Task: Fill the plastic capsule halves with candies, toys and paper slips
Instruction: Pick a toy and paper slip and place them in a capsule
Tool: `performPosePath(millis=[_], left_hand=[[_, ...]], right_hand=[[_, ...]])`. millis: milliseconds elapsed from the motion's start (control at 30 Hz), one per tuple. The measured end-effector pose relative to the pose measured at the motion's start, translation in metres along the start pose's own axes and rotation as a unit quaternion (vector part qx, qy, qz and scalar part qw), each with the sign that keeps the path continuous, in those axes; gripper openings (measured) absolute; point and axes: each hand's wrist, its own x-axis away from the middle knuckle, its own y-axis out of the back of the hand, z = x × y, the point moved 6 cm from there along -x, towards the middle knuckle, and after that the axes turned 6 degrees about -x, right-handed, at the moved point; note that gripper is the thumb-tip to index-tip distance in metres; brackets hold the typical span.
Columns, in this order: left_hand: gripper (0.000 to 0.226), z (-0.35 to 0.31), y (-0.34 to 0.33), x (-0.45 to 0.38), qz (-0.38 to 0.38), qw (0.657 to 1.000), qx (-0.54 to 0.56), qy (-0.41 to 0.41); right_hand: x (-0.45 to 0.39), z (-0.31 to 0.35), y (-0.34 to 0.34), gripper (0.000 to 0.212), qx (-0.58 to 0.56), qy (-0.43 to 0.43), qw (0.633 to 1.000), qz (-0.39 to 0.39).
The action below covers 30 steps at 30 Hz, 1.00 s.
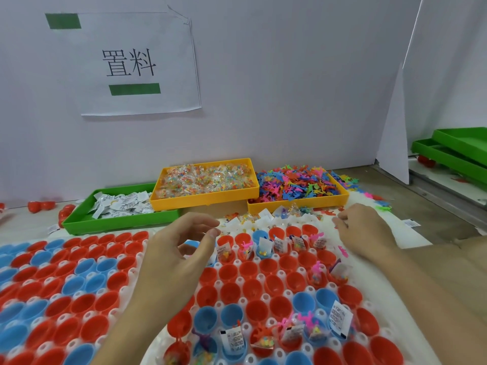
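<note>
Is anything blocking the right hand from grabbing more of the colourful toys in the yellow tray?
Nothing visible does. The right hand hovers just in front of the yellow toy tray, with only a low scatter of paper slips and candy packets lying on the table between them.

Two yellow trays (205,198), three green trays (118,219), two hands (179,248).

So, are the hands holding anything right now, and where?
The left hand holds nothing; fingers loosely curled above the capsule halves. The right hand has curled fingertips; any hold cannot be told.
</note>
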Motion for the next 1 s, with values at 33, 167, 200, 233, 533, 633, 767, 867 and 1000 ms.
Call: performPosePath(millis=[33,167,200,233,533,633,767,867,1000], left_hand=[[0.017,0.000,0.000,0.000,0.000,1.000,-0.001,0.000],[0.016,0.001,-0.001,0.000,0.002,1.000,-0.004,0.000],[0.016,0.002,-0.001,0.000,0.003,1.000,-0.004,0.001],[0.016,0.002,-0.001,-0.001,0.003,1.000,-0.005,0.001],[0.017,0.001,-0.002,0.001,0.005,1.000,-0.006,-0.006],[0.017,0.001,-0.002,0.000,0.003,1.000,-0.005,-0.008],[0.019,0.001,-0.002,0.000,0.004,1.000,-0.008,-0.009],[0.019,0.001,-0.002,0.000,0.003,1.000,-0.013,-0.009],[0.019,0.000,-0.001,0.000,0.003,1.000,-0.018,-0.010]], right_hand=[[0.001,0.002,0.001,0.027,0.020,-0.010,1.000,-0.016],[0.003,0.008,0.003,0.023,0.039,-0.039,0.997,-0.044],[0.003,0.008,0.004,0.020,0.039,-0.045,0.997,-0.047],[0.003,0.009,0.005,0.017,0.040,-0.049,0.997,-0.048],[0.007,0.012,0.011,0.026,0.027,-0.028,0.999,-0.027],[0.006,0.003,0.010,0.033,0.006,-0.056,0.998,0.001],[0.005,-0.003,0.005,0.027,-0.058,-0.085,0.995,0.003],[0.004,-0.005,0.004,0.026,-0.070,-0.093,0.993,-0.001],[0.004,-0.001,0.008,0.024,-0.065,-0.081,0.994,-0.021]])
